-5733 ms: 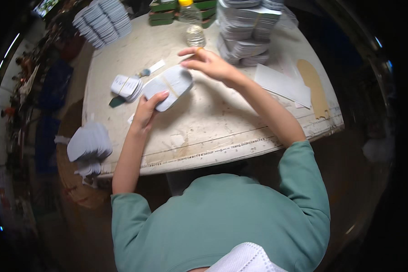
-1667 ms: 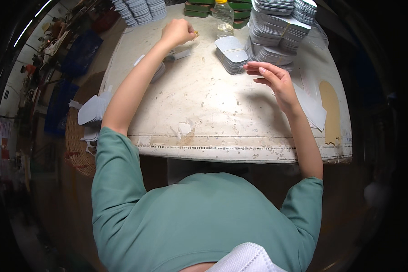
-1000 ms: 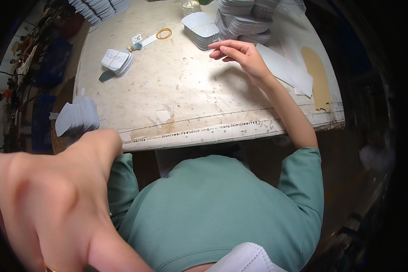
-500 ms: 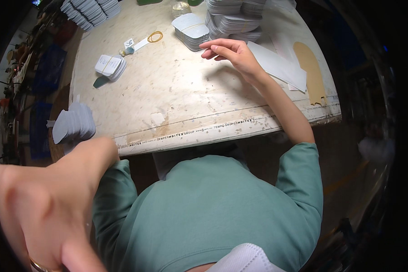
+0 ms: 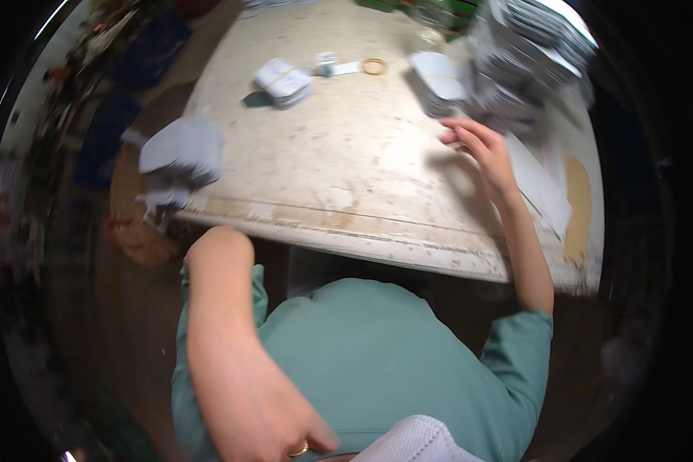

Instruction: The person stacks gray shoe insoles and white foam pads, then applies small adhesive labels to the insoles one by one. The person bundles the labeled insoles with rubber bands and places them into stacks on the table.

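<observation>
Grey banded stack [image 5: 438, 71] beside your slack, empty right hand [image 5: 485, 152]; left hand [image 5: 263, 420], can't tell. Seemingly between grips; next grasp needs wider spread.

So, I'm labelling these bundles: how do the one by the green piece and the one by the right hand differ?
The left bundle, by the green piece, is thinner; the right bundle, by the right hand, is taller. The left bundle's top bears faint marks; the right bundle's looks plain. Both are pale and seem banded.

Head-worn fisheye view, facing down, green shirt [image 5: 377, 362] close below, tabletop [image 5: 339, 138] farther out
</observation>
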